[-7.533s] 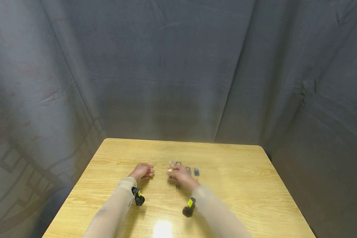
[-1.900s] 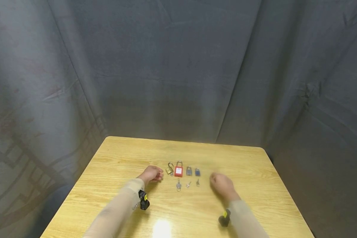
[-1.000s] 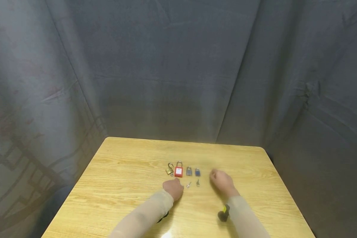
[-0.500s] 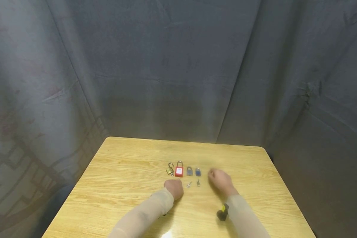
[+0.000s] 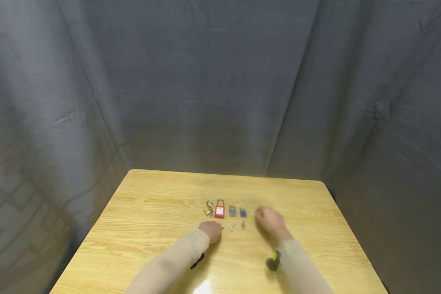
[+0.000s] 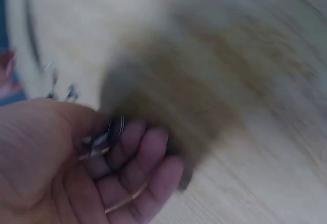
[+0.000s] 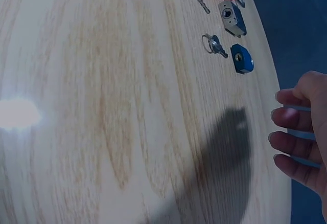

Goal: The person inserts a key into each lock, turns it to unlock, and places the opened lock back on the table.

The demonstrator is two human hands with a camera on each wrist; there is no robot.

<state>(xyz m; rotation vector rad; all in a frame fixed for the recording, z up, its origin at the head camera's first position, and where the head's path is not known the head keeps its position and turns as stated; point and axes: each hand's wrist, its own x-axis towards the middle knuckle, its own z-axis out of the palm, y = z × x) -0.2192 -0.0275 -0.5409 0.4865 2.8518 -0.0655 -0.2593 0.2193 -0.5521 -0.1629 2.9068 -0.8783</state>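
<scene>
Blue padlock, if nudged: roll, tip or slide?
Probably slides: the blue padlock lies flat on a smooth-looking table. Unlikely to roll, given its blocky body. Perhaps heavy for its size, since that body looks solid.

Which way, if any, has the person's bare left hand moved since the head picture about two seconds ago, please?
Yes: judged against the far edge of the yellowish wooden table, the bare left hand has moved right and nearer the person.

Small silvery ringed key (image 6: pixel 100 143), held in your left hand (image 5: pixel 211 231), partly hidden, near the red padlock (image 5: pixel 219 212)
</scene>
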